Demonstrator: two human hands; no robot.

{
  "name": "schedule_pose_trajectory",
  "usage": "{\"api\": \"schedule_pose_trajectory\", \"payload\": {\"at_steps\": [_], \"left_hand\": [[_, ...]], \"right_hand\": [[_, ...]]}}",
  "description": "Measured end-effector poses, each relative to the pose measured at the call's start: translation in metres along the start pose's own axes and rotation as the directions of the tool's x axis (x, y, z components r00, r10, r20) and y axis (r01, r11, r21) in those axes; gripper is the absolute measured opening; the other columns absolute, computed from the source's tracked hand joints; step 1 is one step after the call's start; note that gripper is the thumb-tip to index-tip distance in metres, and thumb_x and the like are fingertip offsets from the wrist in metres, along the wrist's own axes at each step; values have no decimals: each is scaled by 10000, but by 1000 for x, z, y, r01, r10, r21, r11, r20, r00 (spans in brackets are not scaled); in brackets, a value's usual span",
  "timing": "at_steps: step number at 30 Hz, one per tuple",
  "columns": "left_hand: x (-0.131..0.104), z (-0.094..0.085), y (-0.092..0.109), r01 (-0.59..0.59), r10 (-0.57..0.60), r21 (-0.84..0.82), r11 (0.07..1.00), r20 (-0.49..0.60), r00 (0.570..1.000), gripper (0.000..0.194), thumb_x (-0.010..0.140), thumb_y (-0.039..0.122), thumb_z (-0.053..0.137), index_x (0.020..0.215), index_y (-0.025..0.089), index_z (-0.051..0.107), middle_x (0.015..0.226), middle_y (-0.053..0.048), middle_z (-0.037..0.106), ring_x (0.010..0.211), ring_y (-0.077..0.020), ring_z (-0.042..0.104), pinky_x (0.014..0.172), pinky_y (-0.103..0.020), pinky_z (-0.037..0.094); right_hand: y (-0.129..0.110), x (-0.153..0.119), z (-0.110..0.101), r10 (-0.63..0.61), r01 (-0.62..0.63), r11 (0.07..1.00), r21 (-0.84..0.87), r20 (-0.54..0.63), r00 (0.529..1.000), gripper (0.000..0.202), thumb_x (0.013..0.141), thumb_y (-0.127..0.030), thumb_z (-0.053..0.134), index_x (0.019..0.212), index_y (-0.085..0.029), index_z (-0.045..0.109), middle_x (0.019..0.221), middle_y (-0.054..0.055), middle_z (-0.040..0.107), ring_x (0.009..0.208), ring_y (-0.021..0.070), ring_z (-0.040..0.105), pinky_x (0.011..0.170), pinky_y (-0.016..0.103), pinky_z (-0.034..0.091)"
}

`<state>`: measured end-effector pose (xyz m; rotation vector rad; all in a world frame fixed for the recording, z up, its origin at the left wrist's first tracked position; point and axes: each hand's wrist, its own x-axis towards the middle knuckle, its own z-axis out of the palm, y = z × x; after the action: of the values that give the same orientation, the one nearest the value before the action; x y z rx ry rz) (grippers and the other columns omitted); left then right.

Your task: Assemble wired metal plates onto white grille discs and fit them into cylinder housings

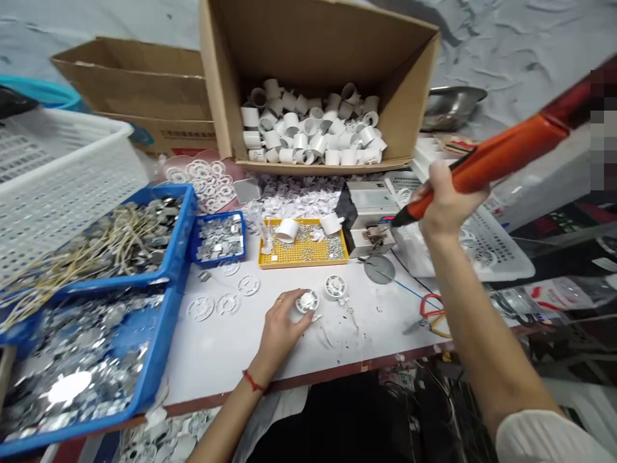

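Observation:
My left hand [284,323] is closed around a small round white plastic housing [307,301] with a spoked top, at the front middle of the white table [202,360]. A second white housing [335,287] stands just to the right of it, with thin wires beside it. My right hand [446,199] is raised on the right and grips an orange electric screwdriver [511,154]. The black tip of the screwdriver points down and left, close to a grey box-shaped machine [373,215]; whether they touch I cannot tell.
Behind stands a cardboard box [315,38] full of white cylinders. A yellow tray [303,258] holds small metal parts. Blue bins [168,334] with metal pieces and wired parts line the left. Flat white rings [249,285] lie nearby. Red-handled scissors [427,307] rest right.

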<state>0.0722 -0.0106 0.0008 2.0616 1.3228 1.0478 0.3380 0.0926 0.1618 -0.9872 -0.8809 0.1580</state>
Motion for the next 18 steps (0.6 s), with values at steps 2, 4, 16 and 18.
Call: {"api": "schedule_pose_trajectory", "payload": {"at_steps": [2, 4, 16, 18], "left_hand": [[-1, -4, -4, -41, 41, 47, 998, 17, 999, 325, 833, 259, 651, 1152, 213, 615, 1106, -63, 695, 1031, -219, 665, 915, -392, 550], [1, -3, -8, -65, 64, 104, 992, 22, 998, 346, 843, 297, 647, 1179, 219, 625, 1131, -71, 689, 1045, -235, 664, 916, -408, 553], [-2, 8, 2, -39, 41, 21, 999, -92, 995, 134, 849, 315, 654, 949, 248, 714, 1192, -51, 652, 1040, -216, 666, 899, -386, 572], [-1, 8, 3, -50, 54, 45, 998, -92, 994, 154, 843, 307, 663, 978, 240, 702, 1175, -56, 654, 1023, -216, 669, 842, -362, 589]], "right_hand": [[11, 49, -21, 46, -44, 999, -16, 93, 995, 360, 708, -474, 709, 747, -274, 412, 501, -90, 462, 388, 98, 488, 428, 252, 449], [16, 70, -42, 97, -92, 995, -31, 269, 958, 435, 687, -584, 688, 844, -263, 440, 635, -50, 571, 540, 129, 595, 573, 290, 535], [11, -104, -183, 520, 468, 67, -881, 431, 738, 486, 837, -396, 637, 1219, -123, 509, 1030, 181, 663, 950, 329, 617, 739, 389, 452], [24, -108, -192, 606, 399, 51, -915, 346, 716, 413, 839, -286, 615, 1209, -126, 523, 935, 140, 691, 850, 286, 636, 692, 350, 434]]}}
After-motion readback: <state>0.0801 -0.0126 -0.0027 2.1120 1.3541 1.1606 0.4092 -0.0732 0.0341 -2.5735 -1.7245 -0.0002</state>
